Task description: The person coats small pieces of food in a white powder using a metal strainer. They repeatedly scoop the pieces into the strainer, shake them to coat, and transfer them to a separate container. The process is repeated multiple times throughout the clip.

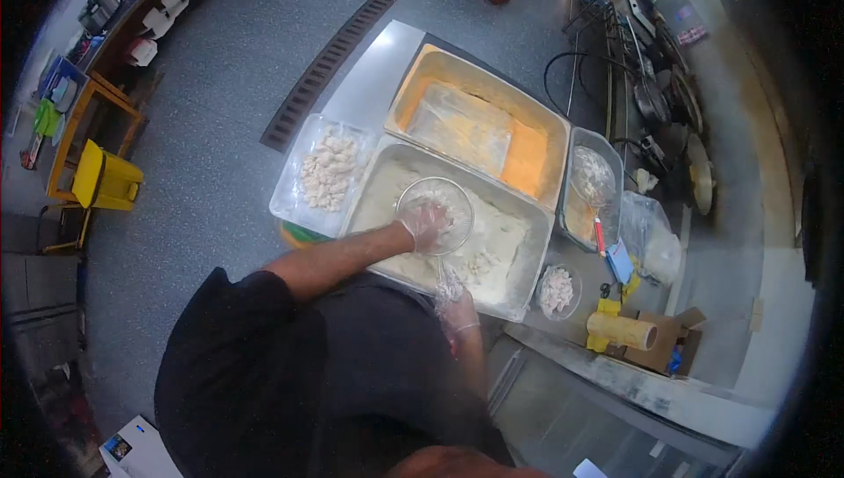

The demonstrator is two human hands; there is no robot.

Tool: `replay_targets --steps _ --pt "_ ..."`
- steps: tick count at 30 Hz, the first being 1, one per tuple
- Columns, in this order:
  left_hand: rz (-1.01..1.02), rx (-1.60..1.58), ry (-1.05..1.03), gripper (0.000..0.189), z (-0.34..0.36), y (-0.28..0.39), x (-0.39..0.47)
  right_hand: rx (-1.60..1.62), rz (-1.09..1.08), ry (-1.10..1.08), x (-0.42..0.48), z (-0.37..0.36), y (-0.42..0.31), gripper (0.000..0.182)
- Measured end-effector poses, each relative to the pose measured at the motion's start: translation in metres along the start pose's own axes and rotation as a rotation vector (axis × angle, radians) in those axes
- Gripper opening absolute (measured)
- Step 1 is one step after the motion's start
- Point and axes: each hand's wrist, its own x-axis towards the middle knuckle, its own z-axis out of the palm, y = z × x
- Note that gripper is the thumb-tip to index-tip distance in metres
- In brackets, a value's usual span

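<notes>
My left hand (425, 222), in a clear plastic glove, is inside a round wire-mesh sieve (467, 224), touching floured contents; its fingers are partly hidden and blurred. My gloved right hand (459, 313) grips the sieve's plastic-wrapped handle (450, 280). The sieve is over a deep metal pan (539, 250) of white flour (504, 230), where a few lumps (483, 260) lie near the handle. Left of the pan, a clear tray (288, 191) holds several flour-coated pieces (331, 171). To the right, a small clear bowl (577, 293) contains pale raw pieces, apparently meat (556, 289).
Behind stands a pan of orange powder (527, 155) with a clear plastic sheet or lid. A container (565, 214) at right holds another sieve (592, 174). Nearby are scissors (604, 290), a film roll (623, 331) and a cardboard box (649, 339). A drain grate (339, 59) crosses the floor.
</notes>
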Motion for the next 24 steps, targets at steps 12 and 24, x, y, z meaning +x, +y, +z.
replay_targets --steps 12,24 --pt "-0.15 0.085 0.066 0.063 -0.001 -0.011 -0.013 -0.112 -0.22 0.089 0.014 0.003 0.009 0.037" --pt "-0.347 0.013 -0.378 0.041 -0.007 -0.012 -0.004 -0.052 -0.1 0.003 0.019 -0.005 0.023 0.052"
